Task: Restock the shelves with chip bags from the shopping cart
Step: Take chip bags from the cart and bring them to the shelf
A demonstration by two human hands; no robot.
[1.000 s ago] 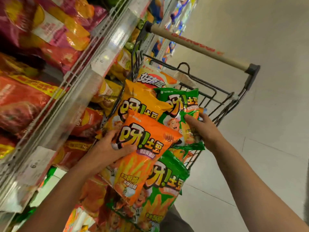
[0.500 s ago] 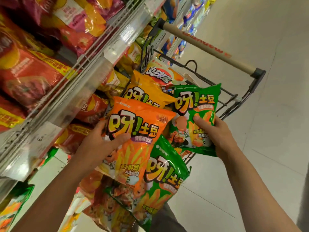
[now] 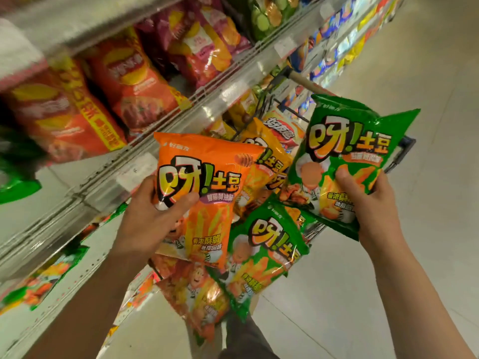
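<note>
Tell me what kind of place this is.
Most likely a supermarket snack aisle: metal shelves with price tags on the front rail hold rows of red chip bags, and a wire shopping cart piled with more bags stands on the tiled floor.

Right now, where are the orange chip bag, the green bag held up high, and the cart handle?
orange chip bag point(image 3: 207, 182): head view, on its printed front.
green bag point(image 3: 347, 151): head view, on its big lettering.
cart handle point(image 3: 304, 82): head view, on the visible tan bar.
</note>
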